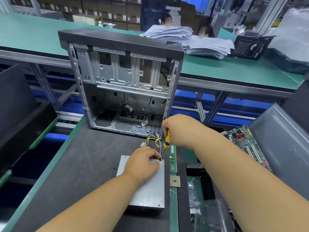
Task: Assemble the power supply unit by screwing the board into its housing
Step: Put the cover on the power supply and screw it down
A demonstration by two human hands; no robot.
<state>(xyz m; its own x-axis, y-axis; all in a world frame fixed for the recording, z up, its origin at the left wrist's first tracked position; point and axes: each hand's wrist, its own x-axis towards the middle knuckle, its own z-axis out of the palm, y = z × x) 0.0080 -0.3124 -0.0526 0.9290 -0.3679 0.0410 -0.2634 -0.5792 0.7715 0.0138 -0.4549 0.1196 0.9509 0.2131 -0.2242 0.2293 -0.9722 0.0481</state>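
Driving: the right hand curls round a small yellow-and-black-handled screwdriver, its thin shaft slanting down to the far right corner of the flat grey metal power supply housing.
Steadying: the left hand rests on the housing's lid, fingertips pinched at that same corner, apparently on a screw too small to make out.
Housing: lies flat on the dark work mat, closed, so the board inside is hidden; a bundle of yellow, purple and black wires rises from its far end.
Beside the housing: a green memory stick and a square gold-topped processor chip just to its right; tiny dark loose screws just to its left; an open grey computer case stands beyond it; a green motherboard lies well to its right.
Risk: the tip could slip off the screw head, since the shaft is tilted; it could then jab the left fingertips or snag the wires. A screw started crooked may cross-thread.
Writing: the stick's label is too small to read; a black box far beyond the housing shows what looks like "OSB".
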